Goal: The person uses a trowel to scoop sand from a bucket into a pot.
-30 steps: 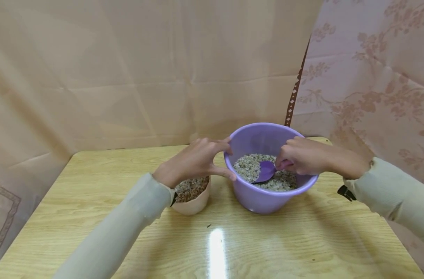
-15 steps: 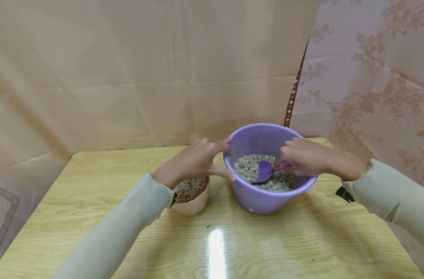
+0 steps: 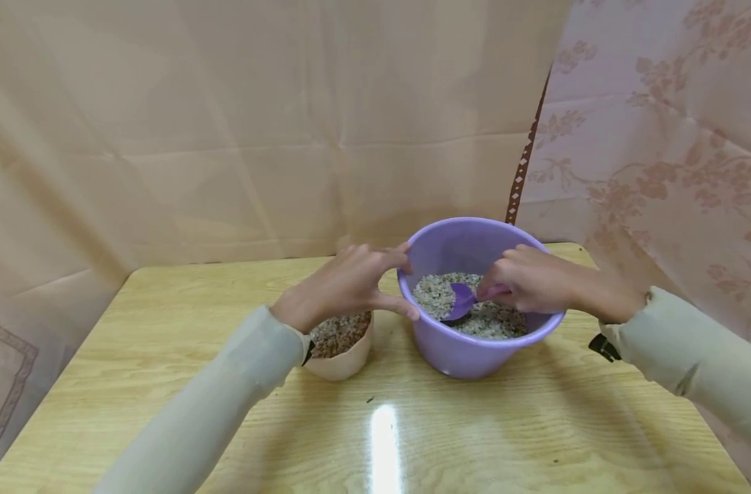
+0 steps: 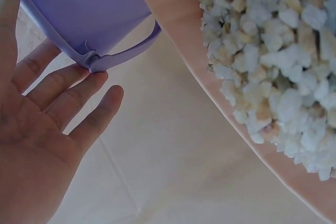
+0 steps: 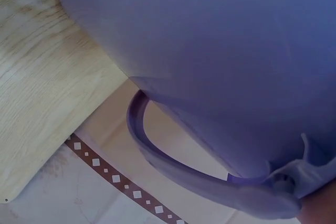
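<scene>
A purple bucket [image 3: 458, 355] with a side handle [image 5: 181, 174] holds pale gravel [image 3: 434, 295]. My right hand [image 3: 530, 280] grips the handle of a purple scoop [image 3: 460, 302], its blade partly sunk in the gravel. My left hand [image 3: 351, 281] reaches over a peach pot [image 3: 344, 363] to the bucket's left rim. Its thumb and fingers are spread wide and rest there. In the left wrist view, the fingertips touch the bucket beside the handle joint [image 4: 93, 60]. The pot holds white and brown stone chips [image 4: 278, 51]; my left hand and wrist hide part of it.
Both containers stand on a wood-grain table [image 3: 184, 357] near its back edge. A beige curtain [image 3: 227, 137] hangs close behind, and a floral cloth [image 3: 672, 158] hangs at the right. A small dark bit [image 3: 370, 399] lies in front of the pot.
My right hand has pushed the scoop slightly left, and more of its blade is in the gravel. My left hand, the bucket and the pot stay in place.
</scene>
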`<action>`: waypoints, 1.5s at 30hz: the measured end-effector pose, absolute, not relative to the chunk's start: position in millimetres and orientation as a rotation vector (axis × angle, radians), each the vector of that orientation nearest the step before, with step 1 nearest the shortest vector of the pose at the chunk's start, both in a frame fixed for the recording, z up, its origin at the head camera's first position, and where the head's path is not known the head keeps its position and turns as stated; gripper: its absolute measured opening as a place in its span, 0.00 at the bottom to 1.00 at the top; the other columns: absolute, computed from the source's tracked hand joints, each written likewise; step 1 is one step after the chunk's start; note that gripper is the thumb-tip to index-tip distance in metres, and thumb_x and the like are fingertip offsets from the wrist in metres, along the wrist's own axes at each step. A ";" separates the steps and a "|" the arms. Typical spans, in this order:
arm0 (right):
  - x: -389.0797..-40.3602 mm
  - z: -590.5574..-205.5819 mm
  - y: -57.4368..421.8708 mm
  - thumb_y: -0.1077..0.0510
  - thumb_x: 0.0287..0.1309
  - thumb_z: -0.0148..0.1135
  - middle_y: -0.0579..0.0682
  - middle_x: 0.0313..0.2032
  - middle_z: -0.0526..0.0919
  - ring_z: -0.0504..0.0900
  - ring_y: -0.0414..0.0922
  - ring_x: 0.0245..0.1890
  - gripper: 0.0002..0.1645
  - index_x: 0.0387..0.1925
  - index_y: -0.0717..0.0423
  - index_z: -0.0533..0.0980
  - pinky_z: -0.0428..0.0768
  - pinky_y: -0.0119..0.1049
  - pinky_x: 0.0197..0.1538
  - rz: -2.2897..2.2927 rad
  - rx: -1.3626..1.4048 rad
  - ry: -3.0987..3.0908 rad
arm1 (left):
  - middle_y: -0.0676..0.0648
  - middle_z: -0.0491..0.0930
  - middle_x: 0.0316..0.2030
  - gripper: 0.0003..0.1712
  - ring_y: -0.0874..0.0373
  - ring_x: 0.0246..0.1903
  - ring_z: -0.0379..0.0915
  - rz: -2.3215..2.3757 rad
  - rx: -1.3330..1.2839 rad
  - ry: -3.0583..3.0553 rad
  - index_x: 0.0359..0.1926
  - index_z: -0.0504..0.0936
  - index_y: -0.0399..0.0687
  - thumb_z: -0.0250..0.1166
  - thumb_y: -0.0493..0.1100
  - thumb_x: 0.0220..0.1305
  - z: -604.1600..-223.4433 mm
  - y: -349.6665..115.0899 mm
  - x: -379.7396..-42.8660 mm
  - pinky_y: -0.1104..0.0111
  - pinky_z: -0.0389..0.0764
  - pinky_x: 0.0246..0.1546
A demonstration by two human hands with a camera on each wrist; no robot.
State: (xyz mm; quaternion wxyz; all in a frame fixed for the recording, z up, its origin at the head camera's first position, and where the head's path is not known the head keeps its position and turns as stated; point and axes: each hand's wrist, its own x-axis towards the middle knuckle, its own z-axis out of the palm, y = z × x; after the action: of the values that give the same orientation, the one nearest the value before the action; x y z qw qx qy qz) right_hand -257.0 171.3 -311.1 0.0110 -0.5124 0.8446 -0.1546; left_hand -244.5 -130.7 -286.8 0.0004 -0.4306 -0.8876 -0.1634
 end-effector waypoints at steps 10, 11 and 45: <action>-258.4 -312.0 172.0 0.70 0.51 0.69 0.34 0.20 0.81 0.65 0.26 0.17 0.15 0.33 0.46 0.88 0.67 0.27 0.21 -0.501 -1.605 2.635 | 0.39 0.69 0.66 0.34 0.58 0.29 0.76 -0.515 -1.354 -2.778 0.49 0.83 0.48 0.73 0.67 0.49 -286.2 -130.7 -245.9 0.64 0.75 0.38; -258.6 -312.3 172.2 0.70 0.52 0.69 0.35 0.21 0.81 0.65 0.26 0.17 0.15 0.33 0.46 0.88 0.67 0.27 0.21 -0.503 -1.604 2.637 | 0.39 0.70 0.66 0.34 0.58 0.29 0.75 -0.512 -1.352 -2.777 0.49 0.83 0.48 0.73 0.67 0.49 -286.1 -130.5 -245.8 0.64 0.75 0.38; -258.3 -310.5 173.6 0.69 0.52 0.70 0.32 0.21 0.81 0.66 0.25 0.18 0.14 0.33 0.45 0.88 0.68 0.27 0.22 -0.550 -1.617 2.626 | 0.41 0.66 0.68 0.34 0.64 0.17 0.54 -0.539 -1.329 -2.813 0.49 0.82 0.51 0.72 0.68 0.49 -287.3 -132.1 -244.7 0.65 0.70 0.36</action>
State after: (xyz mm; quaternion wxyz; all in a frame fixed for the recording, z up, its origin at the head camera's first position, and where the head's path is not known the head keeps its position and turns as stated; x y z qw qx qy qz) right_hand -258.3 173.6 -310.5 0.0047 -0.5162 0.8383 -0.1755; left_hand -244.7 -132.1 -287.3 -0.0080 -0.4209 -0.8909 -0.1707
